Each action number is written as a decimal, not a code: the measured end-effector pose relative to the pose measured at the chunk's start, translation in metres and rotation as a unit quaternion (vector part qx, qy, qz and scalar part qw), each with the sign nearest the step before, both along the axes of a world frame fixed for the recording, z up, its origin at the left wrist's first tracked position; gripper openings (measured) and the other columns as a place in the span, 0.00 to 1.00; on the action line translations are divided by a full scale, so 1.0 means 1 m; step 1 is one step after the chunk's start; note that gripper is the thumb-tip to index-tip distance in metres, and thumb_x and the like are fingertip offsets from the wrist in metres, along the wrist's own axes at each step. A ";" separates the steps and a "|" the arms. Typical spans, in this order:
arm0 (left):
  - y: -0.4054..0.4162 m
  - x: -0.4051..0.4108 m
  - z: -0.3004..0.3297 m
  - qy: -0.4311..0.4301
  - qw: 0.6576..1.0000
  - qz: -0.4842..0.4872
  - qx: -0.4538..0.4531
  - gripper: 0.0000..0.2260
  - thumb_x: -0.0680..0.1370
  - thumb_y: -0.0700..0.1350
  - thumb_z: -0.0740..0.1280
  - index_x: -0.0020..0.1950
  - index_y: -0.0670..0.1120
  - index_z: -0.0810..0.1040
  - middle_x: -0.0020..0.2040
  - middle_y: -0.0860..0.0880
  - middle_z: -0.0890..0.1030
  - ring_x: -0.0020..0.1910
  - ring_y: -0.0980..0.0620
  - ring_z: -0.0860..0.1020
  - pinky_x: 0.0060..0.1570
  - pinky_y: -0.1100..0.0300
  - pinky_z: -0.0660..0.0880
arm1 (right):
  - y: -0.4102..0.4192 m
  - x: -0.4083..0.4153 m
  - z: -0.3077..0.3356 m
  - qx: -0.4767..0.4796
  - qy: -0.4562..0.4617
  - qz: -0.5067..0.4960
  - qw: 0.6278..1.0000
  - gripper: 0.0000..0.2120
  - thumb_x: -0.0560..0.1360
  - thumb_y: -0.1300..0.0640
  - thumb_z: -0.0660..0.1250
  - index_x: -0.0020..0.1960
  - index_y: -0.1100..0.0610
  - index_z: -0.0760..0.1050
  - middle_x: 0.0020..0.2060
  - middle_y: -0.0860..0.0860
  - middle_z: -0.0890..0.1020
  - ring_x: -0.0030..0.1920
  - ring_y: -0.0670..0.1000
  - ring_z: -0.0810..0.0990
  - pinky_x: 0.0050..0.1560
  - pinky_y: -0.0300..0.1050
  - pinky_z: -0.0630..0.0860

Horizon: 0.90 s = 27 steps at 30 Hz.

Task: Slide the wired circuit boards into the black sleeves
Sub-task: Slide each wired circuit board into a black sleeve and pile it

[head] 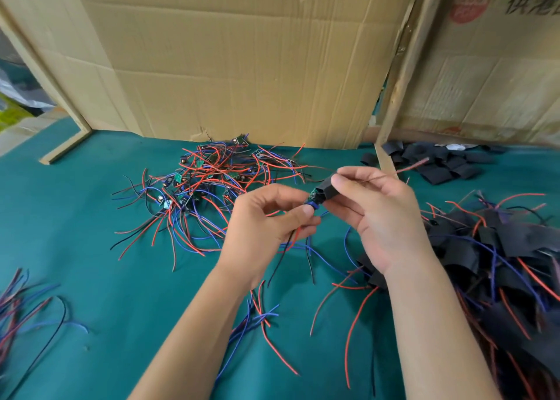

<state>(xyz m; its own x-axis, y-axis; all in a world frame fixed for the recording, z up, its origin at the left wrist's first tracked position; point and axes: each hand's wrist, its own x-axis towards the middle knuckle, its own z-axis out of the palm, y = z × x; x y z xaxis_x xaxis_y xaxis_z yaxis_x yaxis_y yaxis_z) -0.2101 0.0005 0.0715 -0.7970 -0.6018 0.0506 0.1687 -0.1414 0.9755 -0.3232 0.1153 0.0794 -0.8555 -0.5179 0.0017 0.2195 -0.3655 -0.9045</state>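
Note:
My left hand [266,217] pinches a small green circuit board [313,197] by its blue end, with red, blue and black wires hanging below the fingers. My right hand [375,211] holds a black sleeve [325,187] over the board's other end, and the board sits partly inside it. A thin red wire [403,170] runs out past my right fingers to the upper right. A tangle of loose wired boards [209,184] lies on the green table behind my left hand. Empty black sleeves [436,161] lie at the back right.
A heap of sleeved boards with wires [497,254] fills the right side. More wires [18,302] lie at the left edge. Loose wires [263,314] lie between my forearms. Cardboard walls [242,66] stand along the back of the green table [106,278].

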 end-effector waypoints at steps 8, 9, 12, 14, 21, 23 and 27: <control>0.006 -0.006 -0.004 -0.068 0.961 0.105 -0.246 0.13 0.72 0.34 0.75 0.39 0.53 0.85 0.35 0.55 0.85 0.36 0.52 0.84 0.41 0.53 0.82 | 0.001 0.000 0.001 0.050 0.037 -0.008 0.998 0.07 0.73 0.69 0.75 0.49 0.63 0.81 0.38 0.59 0.84 0.40 0.56 0.86 0.41 0.45 0.84; 0.008 -0.007 -0.004 -0.074 0.954 0.120 -0.266 0.12 0.72 0.35 0.75 0.39 0.53 0.85 0.35 0.56 0.85 0.36 0.53 0.84 0.43 0.51 0.83 | 0.000 0.001 0.000 0.056 0.040 -0.009 0.998 0.07 0.73 0.69 0.75 0.49 0.63 0.81 0.38 0.60 0.84 0.40 0.56 0.86 0.41 0.45 0.84; 0.016 -0.009 -0.003 -0.079 0.939 0.169 -0.288 0.10 0.72 0.37 0.75 0.43 0.53 0.83 0.36 0.58 0.84 0.35 0.58 0.83 0.44 0.54 0.82 | -0.002 0.003 -0.001 0.053 0.033 -0.001 0.998 0.08 0.72 0.68 0.75 0.50 0.64 0.80 0.39 0.61 0.83 0.40 0.56 0.85 0.42 0.46 0.84; 0.020 -0.010 0.000 -0.081 0.924 0.178 -0.328 0.11 0.73 0.37 0.74 0.44 0.54 0.82 0.38 0.61 0.84 0.35 0.62 0.82 0.45 0.60 0.80 | -0.003 0.003 -0.002 0.053 0.030 0.009 0.998 0.08 0.73 0.68 0.75 0.50 0.64 0.80 0.40 0.61 0.84 0.41 0.56 0.85 0.44 0.47 0.85; 0.012 -0.011 0.004 -0.098 0.928 0.132 -0.334 0.07 0.75 0.39 0.74 0.48 0.51 0.83 0.42 0.53 0.83 0.35 0.53 0.84 0.42 0.51 0.83 | 0.003 -0.001 0.000 0.085 0.062 0.023 0.994 0.06 0.72 0.65 0.77 0.48 0.63 0.84 0.39 0.59 0.87 0.38 0.55 0.86 0.39 0.44 0.83; 0.011 -0.011 0.005 -0.097 0.944 0.077 -0.305 0.07 0.76 0.38 0.72 0.45 0.51 0.83 0.38 0.51 0.84 0.33 0.51 0.84 0.36 0.51 0.83 | 0.006 -0.002 0.001 0.095 0.071 0.034 0.992 0.06 0.72 0.65 0.77 0.48 0.62 0.83 0.37 0.59 0.87 0.36 0.54 0.86 0.36 0.43 0.82; 0.007 -0.011 0.002 -0.082 0.962 0.048 -0.255 0.07 0.75 0.36 0.73 0.42 0.47 0.80 0.34 0.49 0.83 0.31 0.49 0.84 0.28 0.58 0.79 | 0.008 -0.002 0.001 0.100 0.095 0.051 0.989 0.07 0.72 0.63 0.77 0.49 0.61 0.83 0.36 0.58 0.87 0.33 0.52 0.85 0.34 0.42 0.81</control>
<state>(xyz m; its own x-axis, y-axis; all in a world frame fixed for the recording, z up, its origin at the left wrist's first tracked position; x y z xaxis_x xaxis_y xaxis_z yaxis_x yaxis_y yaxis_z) -0.2211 0.0074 0.0735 -0.7608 -0.6038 0.2380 -0.0042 0.3712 0.9285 -0.3255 0.1237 0.0806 -0.7933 -0.6071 0.0455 0.0659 -0.1599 -0.9849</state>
